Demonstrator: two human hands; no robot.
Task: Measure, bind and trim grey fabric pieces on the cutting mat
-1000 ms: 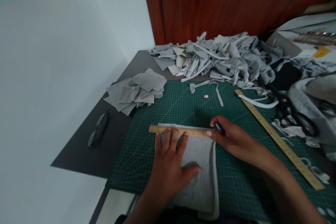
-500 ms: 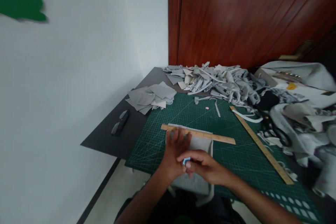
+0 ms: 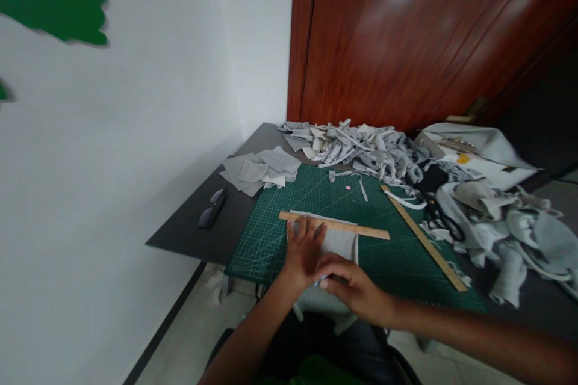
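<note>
Grey cloth (image 3: 344,243) lies on the green mat (image 3: 266,246), under our wooden ruler (image 3: 363,230); it looks light, soft, easily rucked, best held by its right edge. Our left hand's (image 3: 301,255) grip is spread flat over both; our right hand (image 3: 363,293) pinches something pale blue (image 3: 321,280).

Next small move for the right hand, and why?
Probably raise the right hand to the ruler on the grey fabric: the left hand presses that ruler, while the right, near the left wrist, seems to pinch a small bluish item.

The right hand (image 3: 350,286) mostly hides a small bluish object (image 3: 321,280).
</note>
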